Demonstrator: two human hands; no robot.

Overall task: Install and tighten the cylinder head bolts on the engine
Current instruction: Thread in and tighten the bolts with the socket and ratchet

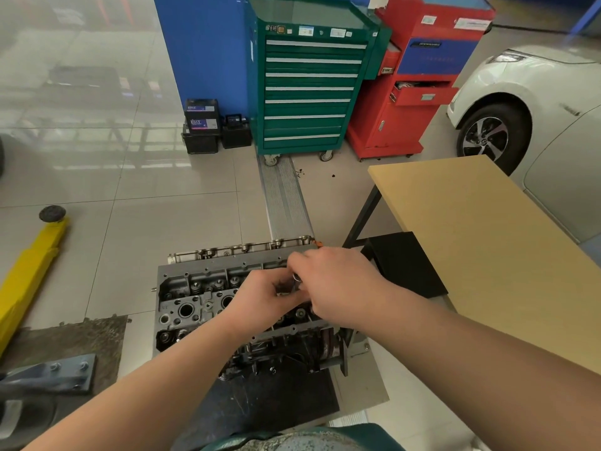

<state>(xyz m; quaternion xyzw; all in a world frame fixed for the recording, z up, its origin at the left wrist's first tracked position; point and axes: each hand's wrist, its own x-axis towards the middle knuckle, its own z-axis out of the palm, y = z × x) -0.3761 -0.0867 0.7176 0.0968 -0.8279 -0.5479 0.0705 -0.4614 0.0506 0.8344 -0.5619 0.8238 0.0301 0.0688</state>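
Note:
A grey engine with its cylinder head (201,297) stands on the floor in front of me, with valve springs and round bores showing on its left half. Both hands meet over the head's right half. My left hand (260,301) has its fingers curled round a small metal part, probably a bolt or tool (296,277), of which only a shiny tip shows. My right hand (338,284) covers the same spot from the right, fingers bent down onto that part. The right half of the head is hidden under my hands.
A tan table (481,242) stands to the right, with a black block (406,262) beside its leg. Behind are a green tool cabinet (309,89), a red cabinet (419,79) and batteries (203,125). A yellow lift arm (29,275) lies left; a white car (536,102) is at far right.

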